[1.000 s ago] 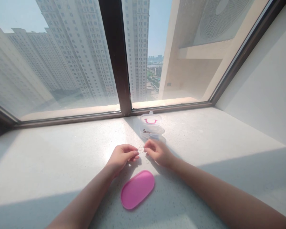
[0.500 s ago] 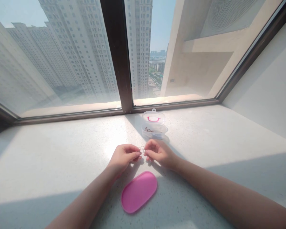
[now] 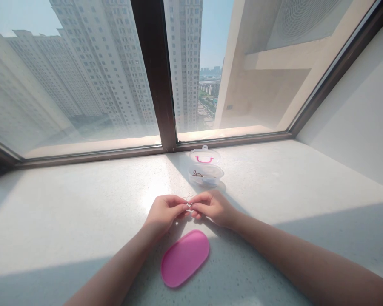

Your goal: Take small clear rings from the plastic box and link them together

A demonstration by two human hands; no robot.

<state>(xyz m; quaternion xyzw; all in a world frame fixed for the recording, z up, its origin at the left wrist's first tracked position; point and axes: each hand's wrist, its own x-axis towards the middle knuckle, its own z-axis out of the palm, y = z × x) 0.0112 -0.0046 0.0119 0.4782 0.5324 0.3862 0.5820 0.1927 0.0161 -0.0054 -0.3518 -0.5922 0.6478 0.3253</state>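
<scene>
My left hand (image 3: 166,212) and my right hand (image 3: 215,209) meet over the sill, thumbs and forefingers pinched tip to tip. Between them are thin wire rings (image 3: 190,195), whose loops stick up past my fingertips; their exact kind is too small to tell. Both hands hold this wire piece, and part of it is hidden by the fingers. Just in front of the hands lies a shallow pink oval tray (image 3: 185,260). Beyond them stands a small clear plastic box (image 3: 207,180) with its lid raised, a pink handle on the lid and a brown curved item inside.
The pale speckled windowsill (image 3: 83,204) carries everything, with bands of sun and shadow across it. A dark window frame (image 3: 166,106) rises behind the box, and tall buildings show through the glass. A white wall (image 3: 354,110) bounds the right side.
My right hand has moved left and slightly down, so its fingertips now meet those of my left hand at the wire rings. The tray and box rest where they were.
</scene>
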